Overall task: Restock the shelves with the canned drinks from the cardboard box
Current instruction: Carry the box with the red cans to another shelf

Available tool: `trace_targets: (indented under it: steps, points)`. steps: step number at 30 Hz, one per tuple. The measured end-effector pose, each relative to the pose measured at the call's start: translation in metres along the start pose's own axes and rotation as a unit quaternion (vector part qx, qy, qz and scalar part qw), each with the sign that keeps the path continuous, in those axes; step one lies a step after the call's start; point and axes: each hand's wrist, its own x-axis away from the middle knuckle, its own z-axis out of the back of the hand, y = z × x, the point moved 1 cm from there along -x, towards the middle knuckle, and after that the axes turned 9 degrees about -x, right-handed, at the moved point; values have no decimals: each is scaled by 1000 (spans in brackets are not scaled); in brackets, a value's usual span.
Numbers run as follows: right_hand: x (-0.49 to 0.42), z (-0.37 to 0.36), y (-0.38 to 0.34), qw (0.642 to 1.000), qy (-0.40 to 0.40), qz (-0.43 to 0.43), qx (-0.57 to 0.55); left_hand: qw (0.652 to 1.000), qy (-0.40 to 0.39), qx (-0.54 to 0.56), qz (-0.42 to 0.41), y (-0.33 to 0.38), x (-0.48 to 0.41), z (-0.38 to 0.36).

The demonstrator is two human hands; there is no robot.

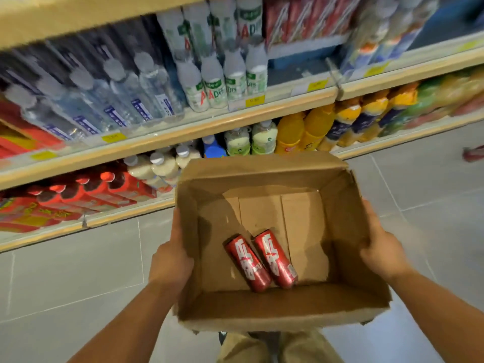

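Note:
I hold an open cardboard box (348, 221) in front of me, above the floor. My left hand (171, 260) grips its left wall and my right hand (382, 250) grips its right wall. Inside, two slim red cans lie on their sides, side by side near the front wall: one can (247, 263) on the left and the other can (276, 259) touching it on the right. The rest of the box floor is bare cardboard. The shelves (183, 134) stand just beyond the box.
The shelves hold clear water bottles (110, 100), white-labelled bottles (225, 82), orange drink bottles (314, 129) and red packs (78, 197) at the lower left. Yellow price tags line the shelf edges. Grey tiled floor (78, 271) lies below; something red (474, 153) shows at the far right.

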Motion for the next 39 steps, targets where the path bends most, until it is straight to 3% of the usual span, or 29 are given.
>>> trace_targets:
  steps: [3,9,18,28,39]
  points:
    - [43,58,-14,1000,15,-6,-7,999,20,-20,-29,24,36,46]
    - [126,158,-30,997,71,-17,-23,983,65,-13,-170,93,114,145]
    - [206,304,-3,987,154,-15,-41,950,104,-168,-242,220,195,227]
    - [184,469,86,992,118,50,-18,964,107,-97,-222,361,281,171]
    - [77,534,155,998,60,31,12,982,78,-72,-155,461,250,95]
